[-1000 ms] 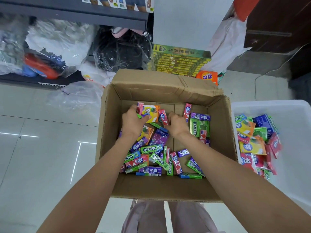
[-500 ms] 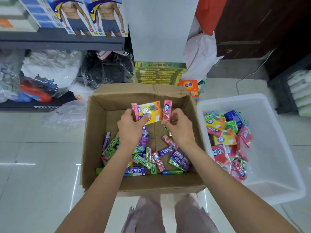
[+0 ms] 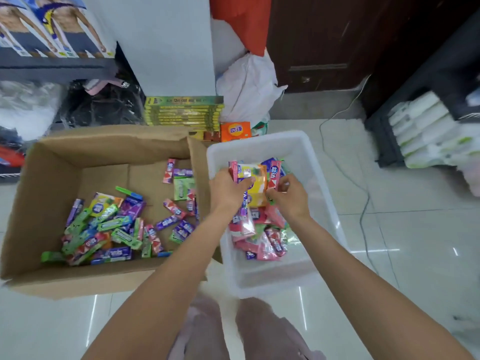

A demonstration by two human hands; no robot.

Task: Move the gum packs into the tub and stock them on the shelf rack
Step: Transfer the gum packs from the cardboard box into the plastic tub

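Observation:
A bundle of gum packs (image 3: 255, 176), yellow, pink and purple, is held over the white tub (image 3: 322, 183). My left hand (image 3: 226, 190) grips the bundle's left side and my right hand (image 3: 289, 197) pinches its right side. More gum packs (image 3: 262, 235) lie in a heap inside the tub beneath my hands. The open cardboard box (image 3: 52, 178) on the left holds several loose gum packs (image 3: 117, 224), green, purple and pink, mostly in its near left part.
Stacked green cartons (image 3: 184, 110) and an orange pack (image 3: 235, 131) stand behind the box and tub. A white plastic bag (image 3: 246, 84) leans at the wall. A cable (image 3: 363, 193) trails over the tiled floor on the right. A dark rack with white packs (image 3: 426, 126) stands far right.
Both hands lifted the bundle of gum packs out of the cardboard box and carried it right, over the tub. The view swung right with them.

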